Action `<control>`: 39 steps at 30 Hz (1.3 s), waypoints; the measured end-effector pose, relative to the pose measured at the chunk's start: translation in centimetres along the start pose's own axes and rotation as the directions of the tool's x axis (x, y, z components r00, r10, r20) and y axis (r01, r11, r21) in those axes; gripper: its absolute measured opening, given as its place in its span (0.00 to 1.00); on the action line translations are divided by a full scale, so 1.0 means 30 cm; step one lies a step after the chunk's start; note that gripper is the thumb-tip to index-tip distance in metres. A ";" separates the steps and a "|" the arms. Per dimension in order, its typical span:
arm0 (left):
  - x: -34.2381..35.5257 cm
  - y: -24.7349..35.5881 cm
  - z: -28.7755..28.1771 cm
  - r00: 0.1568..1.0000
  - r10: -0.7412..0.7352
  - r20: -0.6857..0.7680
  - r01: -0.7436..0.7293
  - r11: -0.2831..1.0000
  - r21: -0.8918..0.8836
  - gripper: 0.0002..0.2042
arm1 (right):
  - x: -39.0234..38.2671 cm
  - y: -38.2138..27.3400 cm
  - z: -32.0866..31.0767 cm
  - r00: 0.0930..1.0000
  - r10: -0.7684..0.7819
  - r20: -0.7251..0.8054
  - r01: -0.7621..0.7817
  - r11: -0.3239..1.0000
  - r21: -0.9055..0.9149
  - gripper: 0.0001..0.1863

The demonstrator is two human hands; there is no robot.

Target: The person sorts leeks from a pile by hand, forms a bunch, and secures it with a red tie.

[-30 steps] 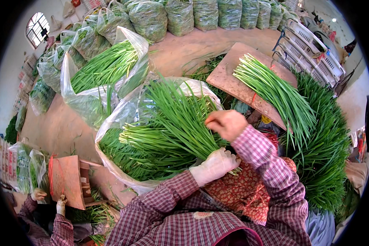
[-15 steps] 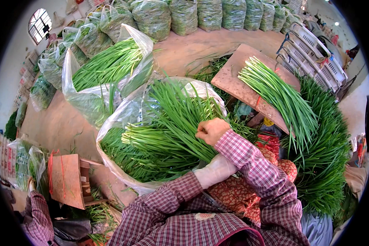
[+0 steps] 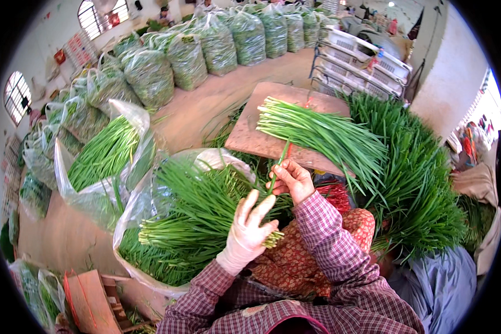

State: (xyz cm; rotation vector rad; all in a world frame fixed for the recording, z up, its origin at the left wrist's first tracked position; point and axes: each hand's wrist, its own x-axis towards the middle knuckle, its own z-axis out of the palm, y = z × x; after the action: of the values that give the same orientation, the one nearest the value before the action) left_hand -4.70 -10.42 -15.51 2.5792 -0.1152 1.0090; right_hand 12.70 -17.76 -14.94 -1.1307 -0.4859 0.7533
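My right hand (image 3: 295, 179), bare, pinches a thin green garlic chive stalk (image 3: 284, 156) in front of the board. My left hand (image 3: 247, 232), in a pale thin glove, has its fingers spread just below, near the stalk's lower end. Beneath it, loose garlic chives (image 3: 192, 192) fill an open clear plastic bag (image 3: 121, 245); a few cut ends show by my left palm. A bunch of garlic chives (image 3: 323, 129) lies on a slanted brown board (image 3: 247, 133), pale ends to the left. Red ties show at the board's edges.
A second open bag of chives (image 3: 103, 150) stands at left. Filled bags (image 3: 186, 61) line the back. Stacked white crates (image 3: 362, 61) stand behind the board. A big heap of chives (image 3: 412, 183) lies at right, beside grey cloth (image 3: 434, 284). Red strands (image 3: 333, 195) hang below the board.
The view has swung to the right. My hands have come up from the chives in the bag; the left now shows spread fingers, and the right holds a single stalk near the board.
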 end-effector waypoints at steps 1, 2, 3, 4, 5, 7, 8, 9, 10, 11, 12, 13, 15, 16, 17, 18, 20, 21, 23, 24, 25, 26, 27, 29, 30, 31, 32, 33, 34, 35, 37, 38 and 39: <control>0.012 -0.021 0.000 1.000 0.013 0.009 -0.013 0.997 -0.077 0.14 | -0.003 -0.008 -0.012 0.998 -0.050 -0.036 0.050 0.999 0.011 0.07; 0.030 -0.020 -0.015 1.000 0.002 0.015 0.000 0.993 -0.121 0.17 | -0.008 -0.018 -0.016 0.993 -0.096 -0.071 0.098 0.995 0.022 0.07; 0.042 -0.016 -0.018 1.000 -0.026 -0.006 0.025 0.985 -0.168 0.17 | -0.012 -0.031 -0.019 0.986 -0.131 -0.107 0.136 0.990 0.037 0.07; 0.053 -0.012 -0.019 0.998 -0.057 -0.025 0.051 0.975 -0.215 0.18 | -0.015 -0.046 -0.020 0.976 -0.165 -0.142 0.173 0.984 0.050 0.06; 0.057 -0.012 -0.019 0.994 -0.090 -0.062 0.074 0.969 -0.235 0.19 | -0.017 -0.057 -0.025 0.965 -0.195 -0.177 0.209 0.976 0.066 0.06; 0.066 -0.016 -0.049 0.986 -0.158 0.045 0.165 0.959 -0.232 0.26 | -0.003 -0.091 -0.060 0.928 -0.275 -0.252 0.305 0.949 0.086 0.06; 0.071 -0.025 -0.057 0.983 -0.180 0.046 0.186 0.944 -0.272 0.28 | 0.005 -0.116 -0.076 0.906 -0.312 -0.285 0.352 0.931 0.098 0.06; 0.054 -0.044 -0.069 0.966 -0.239 0.102 0.259 0.917 -0.304 0.30 | 0.015 -0.141 -0.104 0.877 -0.342 -0.336 0.408 0.901 0.148 0.05; 0.057 -0.054 -0.074 0.972 -0.231 0.054 0.234 0.897 -0.374 0.30 | 0.017 -0.164 -0.137 0.845 -0.390 -0.365 0.469 0.869 0.156 0.05; 0.075 -0.060 -0.090 0.970 -0.241 0.010 0.228 0.905 -0.360 0.30 | 0.011 -0.183 -0.184 0.863 -0.400 -0.309 0.431 0.901 0.039 0.03; 0.099 -0.061 -0.113 0.953 -0.302 -0.015 0.271 0.875 -0.402 0.29 | 0.004 -0.196 -0.224 0.880 -0.401 -0.253 0.393 0.916 -0.083 0.03; 0.121 -0.064 -0.133 0.930 -0.367 -0.035 0.314 0.839 -0.445 0.27 | 0.004 -0.169 -0.255 0.933 -0.344 -0.109 0.295 0.901 -0.319 0.08; 0.198 -0.083 -0.202 0.919 -0.380 -0.109 0.296 0.844 -0.448 0.21 | -0.012 -0.130 -0.279 0.889 -0.365 0.277 0.376 0.236 -0.896 0.30; 0.248 -0.074 -0.244 0.925 -0.355 -0.133 0.270 0.865 -0.424 0.19 | -0.019 -0.104 -0.271 0.991 -0.099 0.087 0.092 0.048 -0.995 0.42; 0.306 -0.066 -0.259 0.941 -0.269 -0.206 0.175 0.907 -0.384 0.18 | -0.051 -0.101 -0.252 0.926 -0.324 0.196 0.223 0.049 -0.974 0.46; 0.358 -0.056 -0.293 0.944 -0.182 -0.276 0.090 0.945 -0.314 0.17 | -0.054 -0.124 -0.191 0.897 -0.368 0.247 0.346 0.232 -0.909 0.51; 0.468 0.006 -0.329 0.925 -0.167 -0.341 -0.014 0.881 -0.472 0.14 | -0.090 -0.240 -0.034 0.842 -0.450 0.297 0.493 0.421 -0.761 0.58; 0.524 0.049 -0.335 0.918 -0.147 -0.369 -0.086 0.833 -0.546 0.13 | -0.091 -0.282 0.022 0.767 -0.549 0.333 0.582 0.375 -0.722 0.61; 0.638 0.163 -0.324 0.900 -0.063 -0.430 -0.261 0.712 -0.652 0.14 | -0.114 -0.398 0.074 0.579 -0.732 0.359 0.671 0.177 -0.720 0.63; 0.688 0.212 -0.327 0.887 -0.034 -0.461 -0.344 0.618 -0.707 0.15 | -0.130 -0.460 0.086 0.528 -0.768 0.362 0.668 0.112 -0.736 0.63; 0.727 0.250 -0.328 0.872 -0.004 -0.489 -0.400 0.570 -0.718 0.14 | -0.145 -0.520 0.094 0.475 -0.800 0.366 0.659 0.048 -0.751 0.63; 0.753 0.267 -0.318 0.858 0.019 -0.514 -0.447 0.523 -0.726 0.14 | -0.142 -0.554 0.096 0.425 -0.826 0.371 0.646 -0.010 -0.763 0.64; 0.771 0.276 -0.297 0.854 -0.022 -0.520 -0.443 0.494 -0.748 0.13 | -0.143 -0.579 0.078 0.429 -0.833 0.349 0.564 -0.054 -0.824 0.63; 0.801 0.269 -0.236 0.852 -0.148 -0.502 -0.431 0.345 -0.834 0.13 | -0.144 -0.606 0.015 0.420 -0.855 0.303 0.391 -0.130 -0.911 0.61; 0.787 0.279 -0.198 0.900 -0.249 -0.358 -0.317 0.191 -0.929 0.15 | -0.147 -0.617 -0.057 0.436 -0.844 0.313 0.302 -0.191 -0.934 0.59; 0.782 0.259 -0.142 0.902 -0.343 -0.261 -0.247 0.085 -0.965 0.16 | -0.164 -0.620 -0.121 0.484 -0.818 0.310 0.248 -0.212 -0.945 0.56; 0.768 0.220 -0.107 0.889 -0.426 -0.166 -0.184 0.000 -0.983 0.17 | -0.159 -0.607 -0.151 0.521 -0.792 0.320 0.251 -0.216 -0.944 0.52; 0.746 0.178 -0.059 0.869 -0.488 -0.085 -0.149 -0.094 -0.984 0.16 | -0.145 -0.578 -0.186 0.570 -0.743 0.351 0.240 -0.258 -0.936 0.49; 0.716 0.131 -0.008 0.840 -0.543 0.003 -0.117 -0.186 -0.976 0.15 | -0.126 -0.539 -0.212 0.619 -0.689 0.377 0.234 -0.296 -0.926 0.45; 0.694 0.078 0.057 0.815 -0.576 0.066 -0.105 -0.258 -0.960 0.14 | -0.106 -0.502 -0.237 0.645 -0.671 0.366 0.213 -0.303 -0.929 0.42; 0.654 -0.029 0.206 0.787 -0.595 0.162 -0.095 -0.376 -0.922 0.14 | -0.066 -0.427 -0.303 0.660 -0.653 0.371 0.199 -0.324 -0.925 0.38; 0.637 -0.084 0.241 0.780 -0.601 0.175 -0.099 -0.394 -0.914 0.13 | -0.031 -0.394 -0.312 0.701 -0.619 0.354 0.187 -0.320 -0.929 0.39; 0.622 -0.121 0.273 0.763 -0.614 0.204 -0.086 -0.409 -0.909 0.13 | 0.009 -0.363 -0.332 0.719 -0.594 0.360 0.195 -0.325 -0.925 0.39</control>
State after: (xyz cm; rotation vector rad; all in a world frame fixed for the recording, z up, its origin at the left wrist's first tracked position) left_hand 15.12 -8.98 -9.67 0.4943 -0.0451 0.6106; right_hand 22.89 -26.24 -8.45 -2.2814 -1.2846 -0.8445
